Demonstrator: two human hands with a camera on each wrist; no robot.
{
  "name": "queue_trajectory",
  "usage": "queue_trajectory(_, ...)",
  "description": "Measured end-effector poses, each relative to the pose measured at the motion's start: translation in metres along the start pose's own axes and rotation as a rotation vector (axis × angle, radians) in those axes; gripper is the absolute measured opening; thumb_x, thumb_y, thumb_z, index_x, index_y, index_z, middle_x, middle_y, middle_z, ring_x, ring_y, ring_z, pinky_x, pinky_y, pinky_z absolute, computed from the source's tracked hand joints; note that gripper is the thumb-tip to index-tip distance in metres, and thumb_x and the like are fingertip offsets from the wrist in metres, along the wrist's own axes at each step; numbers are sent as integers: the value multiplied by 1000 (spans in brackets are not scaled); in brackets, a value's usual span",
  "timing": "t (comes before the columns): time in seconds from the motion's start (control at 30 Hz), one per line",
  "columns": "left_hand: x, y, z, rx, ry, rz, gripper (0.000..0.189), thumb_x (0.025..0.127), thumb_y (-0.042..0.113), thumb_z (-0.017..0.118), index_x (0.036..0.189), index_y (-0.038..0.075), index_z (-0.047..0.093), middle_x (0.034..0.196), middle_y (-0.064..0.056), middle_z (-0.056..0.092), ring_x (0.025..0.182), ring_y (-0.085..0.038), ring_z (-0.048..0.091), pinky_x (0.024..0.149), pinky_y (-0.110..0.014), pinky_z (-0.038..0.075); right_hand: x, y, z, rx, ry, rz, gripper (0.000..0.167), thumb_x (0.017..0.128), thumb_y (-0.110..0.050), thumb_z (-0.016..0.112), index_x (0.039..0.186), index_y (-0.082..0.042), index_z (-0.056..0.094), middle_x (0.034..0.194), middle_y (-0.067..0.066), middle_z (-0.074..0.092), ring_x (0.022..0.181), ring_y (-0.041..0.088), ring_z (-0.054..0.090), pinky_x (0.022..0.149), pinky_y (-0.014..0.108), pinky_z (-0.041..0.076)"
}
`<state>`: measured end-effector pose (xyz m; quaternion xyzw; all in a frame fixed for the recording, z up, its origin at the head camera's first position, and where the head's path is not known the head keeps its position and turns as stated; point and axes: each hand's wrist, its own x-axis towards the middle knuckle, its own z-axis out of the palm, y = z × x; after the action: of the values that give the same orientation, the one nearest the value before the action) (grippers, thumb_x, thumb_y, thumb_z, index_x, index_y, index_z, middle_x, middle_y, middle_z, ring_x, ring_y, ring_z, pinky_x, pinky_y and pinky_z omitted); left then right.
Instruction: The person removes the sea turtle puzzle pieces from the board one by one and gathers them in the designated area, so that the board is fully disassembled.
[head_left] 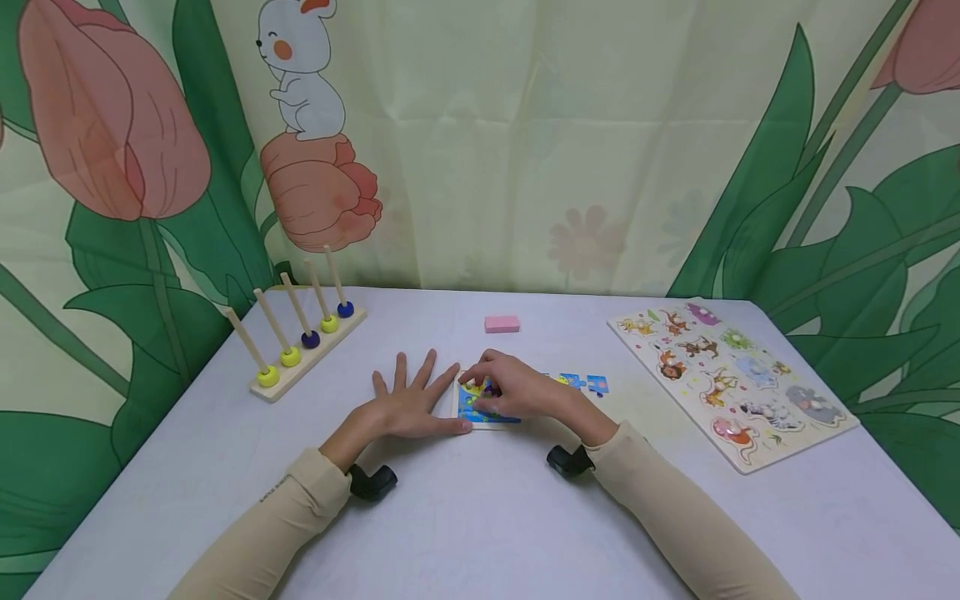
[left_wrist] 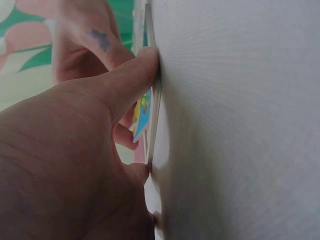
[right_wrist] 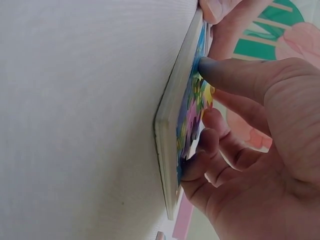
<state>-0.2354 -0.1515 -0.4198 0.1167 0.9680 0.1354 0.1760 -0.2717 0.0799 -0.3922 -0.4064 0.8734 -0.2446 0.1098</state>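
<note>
A small wooden jigsaw board [head_left: 487, 425] with a blue and yellow picture lies flat in the middle of the table. My left hand [head_left: 408, 408] has its fingers spread on the table beside it, with the thumb and index fingertip touching the board's left side. Over the board, my right hand [head_left: 513, 385] has curled fingers and pinches a puzzle piece [left_wrist: 143, 117], which looks tilted in the left wrist view. In the right wrist view, the right thumb touches the picture surface [right_wrist: 192, 107]. The right hand hides much of the board.
Loose blue puzzle pieces [head_left: 597, 384] lie right of the board. A pink block [head_left: 502, 323] sits behind it. At the left stands a wooden peg rack [head_left: 300, 358] with yellow and dark blue beads. An animal puzzle board [head_left: 697, 392] lies at the right.
</note>
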Motion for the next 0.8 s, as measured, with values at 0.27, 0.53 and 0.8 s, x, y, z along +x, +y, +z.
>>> queue_trajectory(0.27, -1, 1, -1, -1, -2, 2, 106, 86, 87, 56, 170, 43, 9, 180, -5, -18, 159, -55, -25, 116, -88, -9, 0, 0, 0, 4, -5, 21, 40, 98, -17, 78, 137, -13, 72, 116, 8, 63, 93, 14, 61, 84, 22, 52)
queue_trajectory(0.53, -1, 0, -1, -10, -6, 3, 106, 85, 87, 56, 170, 42, 9, 180, -5, -18, 159, -54, -26, 116, -87, -10, 0, -1, 0, -22, -7, 37, 41, 97, -18, 78, 137, -14, 71, 115, 6, 62, 92, 13, 60, 83, 22, 50)
queue_trajectory(0.8, 1, -1, 0, 0, -7, 3, 107, 85, 88, 55, 170, 42, 8, 180, -5, -18, 159, -55, -26, 116, -87, -9, 1, 2, -3, -39, -52, 22, 43, 100, -18, 76, 142, -14, 69, 119, 8, 62, 95, 12, 58, 87, 22, 51)
